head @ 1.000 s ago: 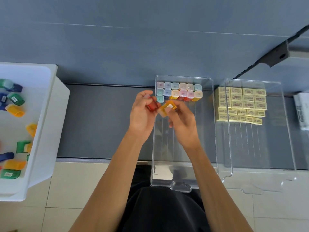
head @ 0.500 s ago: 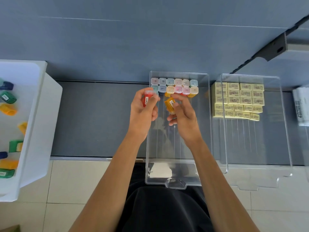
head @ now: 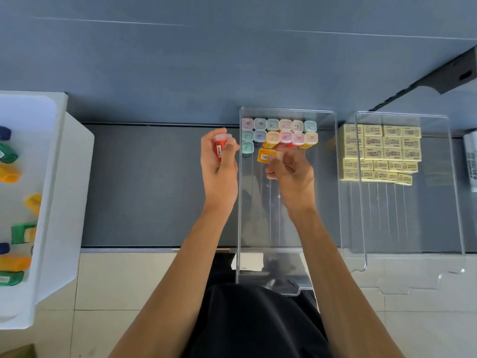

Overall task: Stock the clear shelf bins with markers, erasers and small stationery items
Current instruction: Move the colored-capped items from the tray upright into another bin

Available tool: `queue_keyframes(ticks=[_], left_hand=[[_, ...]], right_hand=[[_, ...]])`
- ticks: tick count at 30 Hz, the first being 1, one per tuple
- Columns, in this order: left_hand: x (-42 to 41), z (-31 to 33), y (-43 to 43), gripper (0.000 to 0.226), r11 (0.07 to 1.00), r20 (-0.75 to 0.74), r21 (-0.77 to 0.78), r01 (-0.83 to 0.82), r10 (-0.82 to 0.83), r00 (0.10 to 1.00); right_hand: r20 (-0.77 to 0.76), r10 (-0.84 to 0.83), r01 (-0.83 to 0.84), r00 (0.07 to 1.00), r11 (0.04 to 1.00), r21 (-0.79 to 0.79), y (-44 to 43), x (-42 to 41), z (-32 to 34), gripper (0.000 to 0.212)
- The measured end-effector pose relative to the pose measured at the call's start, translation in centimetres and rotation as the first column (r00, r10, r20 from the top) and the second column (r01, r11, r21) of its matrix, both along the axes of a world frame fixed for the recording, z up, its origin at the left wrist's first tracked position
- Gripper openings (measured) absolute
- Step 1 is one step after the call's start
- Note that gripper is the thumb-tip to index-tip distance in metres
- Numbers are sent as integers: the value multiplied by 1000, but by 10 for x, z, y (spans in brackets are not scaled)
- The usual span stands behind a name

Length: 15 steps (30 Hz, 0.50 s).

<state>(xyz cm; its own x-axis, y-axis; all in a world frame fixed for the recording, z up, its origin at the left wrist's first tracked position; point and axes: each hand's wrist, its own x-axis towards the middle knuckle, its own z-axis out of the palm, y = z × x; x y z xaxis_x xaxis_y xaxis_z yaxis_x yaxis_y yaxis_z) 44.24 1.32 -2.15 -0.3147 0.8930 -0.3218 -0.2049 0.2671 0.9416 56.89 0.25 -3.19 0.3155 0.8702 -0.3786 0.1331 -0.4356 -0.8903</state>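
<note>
Two markers in hand: left hand (head: 219,169) grip is clamping red marker (head: 220,149), cap up, just outside clear bin (head: 260,228), prob. queuing it. Right hand (head: 293,177) grip is pinching orange marker (head: 265,155) over bin beside teal-capped marker (head: 247,147), likely extending 3rd row.

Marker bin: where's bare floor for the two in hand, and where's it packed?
Free: marker bin floor beside the lone teal marker, forward to the front lip; dark shelf between white tote and bin. Packed: the bin's two back rows. In the eraser bin, back packed, front free.
</note>
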Motion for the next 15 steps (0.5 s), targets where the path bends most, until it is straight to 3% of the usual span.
queue_keyframes(ticks=[5,11,15], left_hand=[[-5,-9,1,14,999,5,-43,30,-30,1000],[-10,-13,12,15,994,49,-107,31,-26,998],[-14,-18,12,12,994,20,-88,60,-59,998]], right_hand=[[148,57,-69,987,995,78,1,-4,1,5],[226,22,-20,974,1000,-13,10,-8,-4,7],[419,158,-165,894,986,-21,6,-8,-14,18]])
